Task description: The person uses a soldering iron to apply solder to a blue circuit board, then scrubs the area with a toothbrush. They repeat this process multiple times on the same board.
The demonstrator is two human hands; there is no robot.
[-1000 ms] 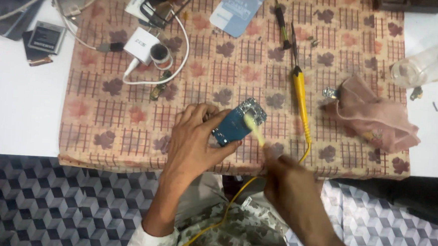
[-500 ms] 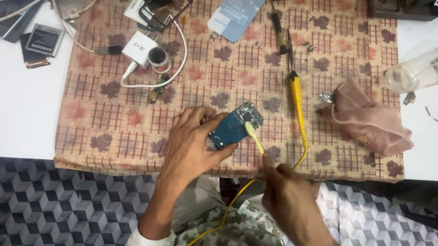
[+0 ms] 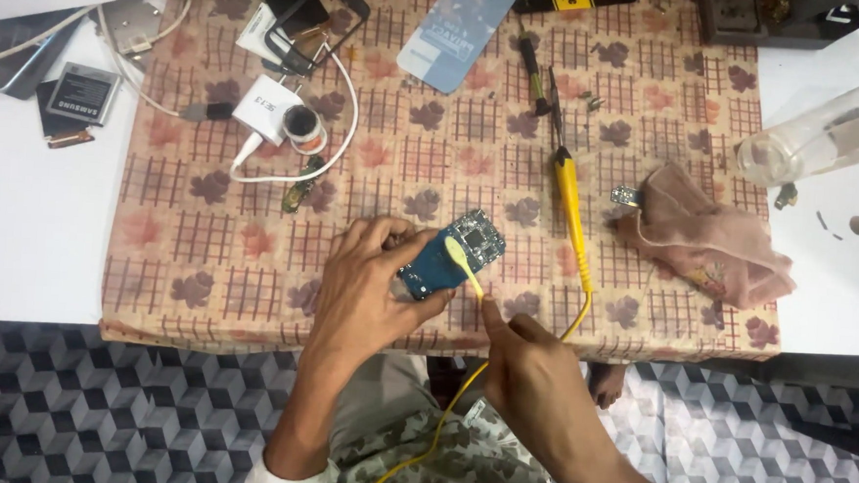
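Left hand pinches the blue circuit board by its lower-left end, held tilted just above the patterned cloth on the worktop, long axis running lower-left to upper-right. Right hand fingers are closed on a small yellow brush, its head touching the board's upper face (board lies up-left of the right hand). The yellow soldering iron lies near, to the right.

Left hand: fingers closed around a blue circuit board, lifted just above the patterned cloth.
Right hand: pinches a yellow brush, its head touching the board.
Soldering iron: lies on the cloth, right of the board.
Pink rag: crumpled near the counter edge.
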